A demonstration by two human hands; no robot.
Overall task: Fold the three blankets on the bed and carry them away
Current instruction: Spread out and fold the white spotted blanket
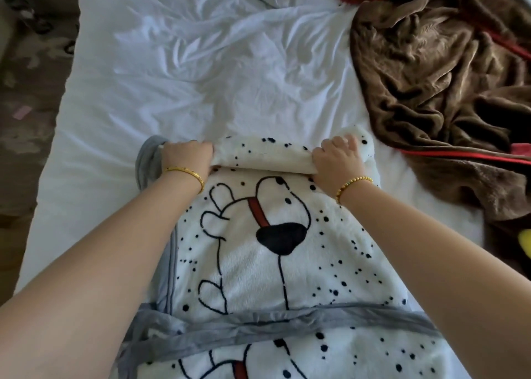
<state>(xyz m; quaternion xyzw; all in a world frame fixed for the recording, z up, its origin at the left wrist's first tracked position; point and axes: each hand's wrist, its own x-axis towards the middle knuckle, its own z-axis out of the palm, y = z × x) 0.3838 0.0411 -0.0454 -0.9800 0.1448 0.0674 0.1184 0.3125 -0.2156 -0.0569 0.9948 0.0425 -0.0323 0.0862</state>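
The bed fills most of the view and is covered by a creased white sheet. Its left edge runs diagonally from the top of the frame down to the lower left, with patterned floor beyond it.

The brown blanket, trimmed with a red border, lies crumpled in a loose heap at the far right corner of the bed and reaches down along the right edge. It is unfolded and touched by neither hand.

The white blanket, printed with black spots and a cartoon dog with a red collar, lies flat at the near edge of the bed, at centre. A grey border runs along its left side and crosses it in a band near the bottom of the frame. Its far end is turned over into a thick roll lying across the blanket's width.

The left hand is closed on the left end of that roll, fingers curled over the top. The right hand is closed on the right end in the same manner. Both forearms extend from the near edge over the blanket.

A gold bangle sits on the left wrist; a gold beaded bracelet on the right wrist.

A small yellow object shows at the right edge of the frame; it cannot be identified.
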